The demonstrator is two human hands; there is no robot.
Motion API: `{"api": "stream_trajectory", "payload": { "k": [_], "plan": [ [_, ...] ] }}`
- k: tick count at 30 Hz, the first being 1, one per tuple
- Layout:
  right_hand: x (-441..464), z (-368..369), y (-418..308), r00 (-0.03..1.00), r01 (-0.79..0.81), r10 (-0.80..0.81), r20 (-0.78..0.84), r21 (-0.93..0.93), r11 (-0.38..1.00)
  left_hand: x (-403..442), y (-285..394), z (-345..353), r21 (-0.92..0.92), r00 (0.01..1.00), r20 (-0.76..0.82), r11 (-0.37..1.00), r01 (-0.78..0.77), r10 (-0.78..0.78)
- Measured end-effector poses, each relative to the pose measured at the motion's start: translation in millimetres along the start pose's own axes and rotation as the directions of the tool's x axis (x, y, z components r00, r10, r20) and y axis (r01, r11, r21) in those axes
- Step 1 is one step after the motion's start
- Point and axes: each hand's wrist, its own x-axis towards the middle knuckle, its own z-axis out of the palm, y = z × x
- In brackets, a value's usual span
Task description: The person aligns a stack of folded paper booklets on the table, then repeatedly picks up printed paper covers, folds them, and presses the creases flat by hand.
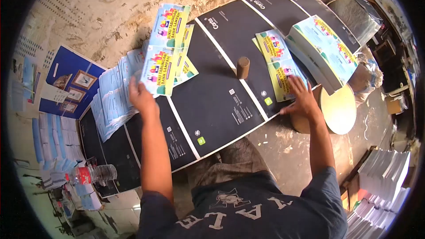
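Observation:
My left hand (144, 97) pinches the lower left edge of a printed cover sheet (164, 48) reading "Buku Tabungan Bank Sampah". Under that sheet, more yellow and blue covers fan out to its right. Left of the hand lies a spread pile of light blue and white inner pages (117, 90). My right hand (305, 99) is open, fingers spread, at the lower right edge of a small set of covers (276, 62); whether the fingertips press on it I cannot tell. Between the hands a short brown cylinder (242, 67) stands upright on the black tabletop (212, 106).
A thick stack of covers (330, 46) sits at the table's right end, beside a round stool-like drum (343, 110). A plastic bottle (95, 174) lies at the near left corner. Paper stacks (383, 175) stand at lower right, and a blue board (66, 84) leans at left.

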Motion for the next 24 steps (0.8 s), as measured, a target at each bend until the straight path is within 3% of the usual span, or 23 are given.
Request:
{"api": "stream_trajectory", "payload": {
  "k": [2, 4, 6, 8, 9, 10, 11, 12, 13, 14, 16, 17, 18, 19, 20, 22, 24],
  "plan": [
    [-23, 4, -5, 0.996, 0.004, 0.010, 0.093, -0.152, 0.988, 9, -20, 28, 0.323, 0.998, 0.001, 0.944, -0.060, 0.063],
    [-42, 35, 18, 0.980, 0.110, -0.135, -0.145, -0.169, 0.980, 15, -60, 37, 0.401, 0.992, 0.030, 0.907, -0.126, 0.125],
    [-61, 28, 27, 0.918, 0.238, -0.210, -0.336, 0.044, 0.970, -2, -58, 47, 0.443, 0.987, 0.026, 0.883, -0.154, 0.159],
    [-73, -10, 11, 0.832, 0.248, -0.093, -0.547, 0.216, 0.944, -29, -18, 59, 0.809, 0.827, -0.070, 0.517, -0.281, 0.558],
    [-82, -32, 6, 0.803, 0.282, -0.040, -0.595, 0.319, 0.905, -37, 0, 60, 0.703, 0.836, 0.050, 0.575, -0.418, 0.547],
    [-97, -65, -9, 0.846, 0.152, 0.128, -0.517, 0.465, 0.872, -49, 21, 61, 0.464, 0.852, 0.251, 0.716, -0.522, 0.459],
    [-110, -88, -11, 0.845, 0.168, 0.138, -0.517, 0.502, 0.849, -70, 40, 64, 0.244, 0.799, 0.443, 0.803, -0.543, 0.406],
    [-122, -83, -11, 0.714, 0.379, 0.299, -0.634, 0.708, 0.596, -110, 92, 69, 0.175, 0.707, 0.632, 0.831, -0.529, 0.317],
    [-126, -130, -30, 0.811, 0.363, 0.127, -0.570, 0.662, 0.655, -130, 112, 71, -0.004, 0.478, 0.759, 0.738, -0.674, 0.441],
    [-125, -167, -50, 0.893, 0.315, 0.033, -0.448, 0.676, 0.666, -152, 142, 74, -0.108, 0.319, 0.772, 0.609, -0.786, 0.550],
    [-114, -190, -77, 0.959, 0.187, 0.057, -0.276, 0.777, 0.601, -188, 167, 73, -0.203, 0.251, 0.758, 0.583, -0.787, 0.602],
    [-101, -189, -86, 0.947, 0.231, 0.009, -0.322, 0.698, 0.678, -202, 174, 71, -0.232, 0.232, 0.746, 0.570, -0.788, 0.624],
    [-85, -185, -102, 0.949, 0.197, 0.048, -0.313, 0.704, 0.682, -211, 175, 63, -0.139, 0.303, 0.891, 0.838, -0.528, 0.338],
    [-70, -181, -118, 0.949, 0.164, 0.087, -0.303, 0.711, 0.684, -217, 175, 54, 0.037, 0.259, 0.966, 0.977, -0.210, 0.019],
    [-60, -176, -126, 0.953, 0.143, 0.090, -0.290, 0.691, 0.709, -219, 172, 44, 0.072, 0.304, 0.952, 0.946, -0.316, 0.029],
    [-40, -135, -139, 0.905, 0.309, 0.208, -0.371, 0.910, 0.277, -224, 145, 29, -0.072, 0.494, 0.862, 0.992, -0.100, 0.113],
    [-36, -105, -170, 0.939, 0.264, 0.228, -0.257, 0.965, 0.000, -219, 129, 15, -0.111, 0.583, 0.805, 0.993, -0.035, 0.111]
  ]
}}
